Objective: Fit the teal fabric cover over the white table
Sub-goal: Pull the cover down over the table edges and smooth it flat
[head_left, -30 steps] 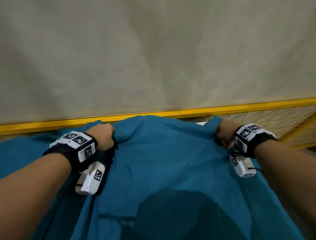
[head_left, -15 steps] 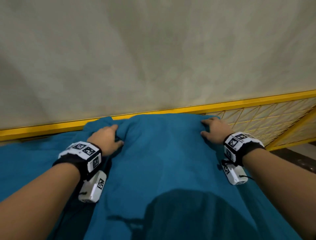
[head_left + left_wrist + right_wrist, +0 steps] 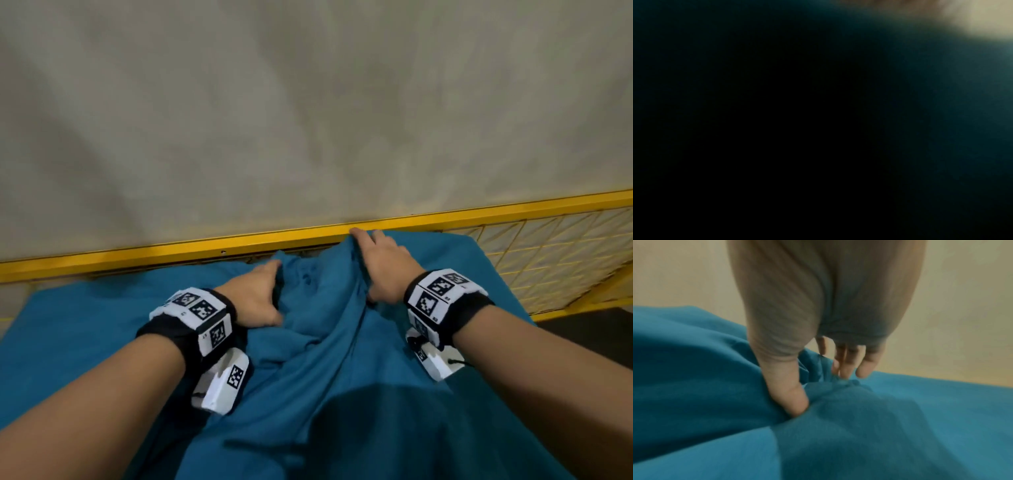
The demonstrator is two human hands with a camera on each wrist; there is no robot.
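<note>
The teal cover (image 3: 102,329) lies spread over the table, which is hidden beneath it. A bunched ridge of the cover (image 3: 329,308) rises between my hands near the far edge. My left hand (image 3: 257,294) lies on the cover left of the ridge; its fingers reach into a fold, tips hidden. My right hand (image 3: 380,263) rests on top of the ridge, fingers straight toward the far edge. In the right wrist view the right hand (image 3: 818,381) has its thumb (image 3: 789,395) dug into the cover (image 3: 879,426) and its fingers touching it. The left wrist view is dark.
A yellow rail (image 3: 171,251) runs along the far edge of the table, close to my fingertips, in front of a beige wall (image 3: 308,102). Yellow wire mesh (image 3: 548,253) continues at the right. A dark floor strip (image 3: 589,315) shows past the cover's right side.
Both hands went from gripping the cover in fists to lying flat, then moved inward toward each other. The cover has bunched into a ridge between them.
</note>
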